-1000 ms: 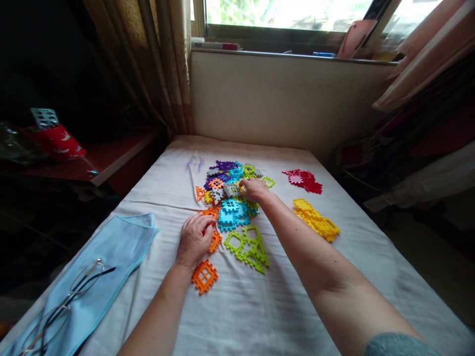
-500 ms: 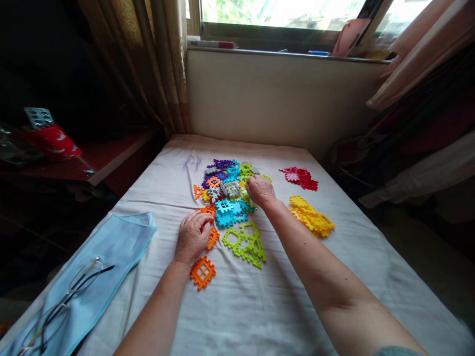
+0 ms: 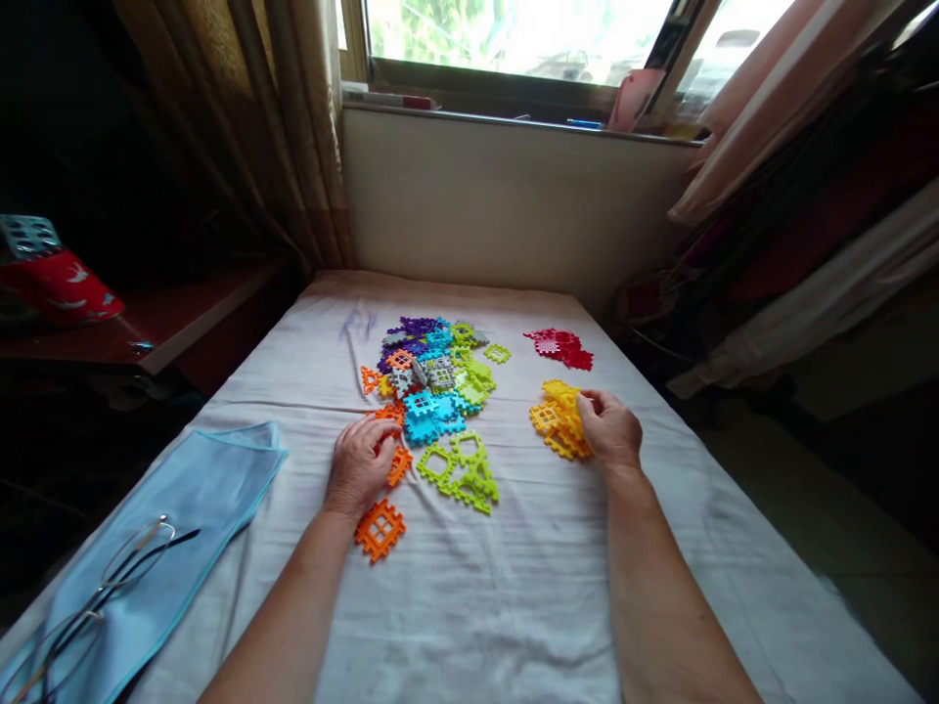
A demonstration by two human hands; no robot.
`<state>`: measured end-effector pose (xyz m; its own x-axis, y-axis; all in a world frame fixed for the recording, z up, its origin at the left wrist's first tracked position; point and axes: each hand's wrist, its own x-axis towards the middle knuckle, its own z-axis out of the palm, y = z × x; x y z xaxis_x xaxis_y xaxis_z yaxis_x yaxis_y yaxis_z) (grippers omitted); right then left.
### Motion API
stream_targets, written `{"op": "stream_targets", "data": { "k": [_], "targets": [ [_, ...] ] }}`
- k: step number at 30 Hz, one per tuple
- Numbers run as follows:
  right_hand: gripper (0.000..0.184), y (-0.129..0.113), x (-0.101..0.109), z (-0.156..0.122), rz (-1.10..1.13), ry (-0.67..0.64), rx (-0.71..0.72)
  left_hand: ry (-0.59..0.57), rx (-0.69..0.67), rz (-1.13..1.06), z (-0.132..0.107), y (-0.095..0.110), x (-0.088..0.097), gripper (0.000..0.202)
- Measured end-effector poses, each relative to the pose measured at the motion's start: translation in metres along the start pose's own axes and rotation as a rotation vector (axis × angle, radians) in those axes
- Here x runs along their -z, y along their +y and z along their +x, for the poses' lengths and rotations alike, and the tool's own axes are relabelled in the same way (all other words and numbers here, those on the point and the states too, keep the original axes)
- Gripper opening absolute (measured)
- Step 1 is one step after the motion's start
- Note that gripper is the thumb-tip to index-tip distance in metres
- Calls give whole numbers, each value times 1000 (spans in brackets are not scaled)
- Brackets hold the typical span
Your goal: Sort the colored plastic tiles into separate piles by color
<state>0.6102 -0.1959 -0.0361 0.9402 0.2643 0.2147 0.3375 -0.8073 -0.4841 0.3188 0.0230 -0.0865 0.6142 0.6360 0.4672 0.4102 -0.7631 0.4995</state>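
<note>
Hands, head view: well apart from each other, both low over the white sheet (image 3: 506, 606)
Your right hand (image 3: 612, 430): thumb and fingers touch the right side of the yellow pile (image 3: 561, 420); whether they pinch a piece or only rest there, I cannot tell
Your left hand (image 3: 361, 464): fingers curled over the orange pieces (image 3: 400, 467), which show past thumb and fingertips; I cannot tell if it grips any
Yellow pile: to the right of the mixed heap (image 3: 440, 409) and apart from it, pieces overlapping
Orange square (image 3: 380, 529): flat, nearer you than the other orange ones, by your left wrist
Green patch (image 3: 475, 479): flat between your hands, just on your side of the heap
Red pile (image 3: 561, 349): beyond the yellow, apart from both hands
Step in hand: judging by your fingers, handling yellow at its pile, while your left hand seems to wait by the orange
Next move: calls for a light touch at the yellow, I'd say, as toothed edges could snag and drag neighbours along
</note>
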Motion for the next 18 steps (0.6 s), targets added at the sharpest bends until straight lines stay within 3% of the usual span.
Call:
{"op": "stream_targets", "data": {
  "k": [6, 11, 14, 18],
  "targets": [
    [36, 9, 0, -2, -76, -34, -46, 13, 3, 7, -1, -1, -1, 24],
    [40, -5, 6, -8, -114, 63, 30, 27, -6, -19, 0, 0, -1, 23],
    [38, -39, 2, -21, -56, 41, 244, 51, 8, -48, 1, -1, -1, 24],
    [33, -112, -23, -51, 11, -176, 707, 52, 54, -86, 2, -1, 0, 26]
  ]
}}
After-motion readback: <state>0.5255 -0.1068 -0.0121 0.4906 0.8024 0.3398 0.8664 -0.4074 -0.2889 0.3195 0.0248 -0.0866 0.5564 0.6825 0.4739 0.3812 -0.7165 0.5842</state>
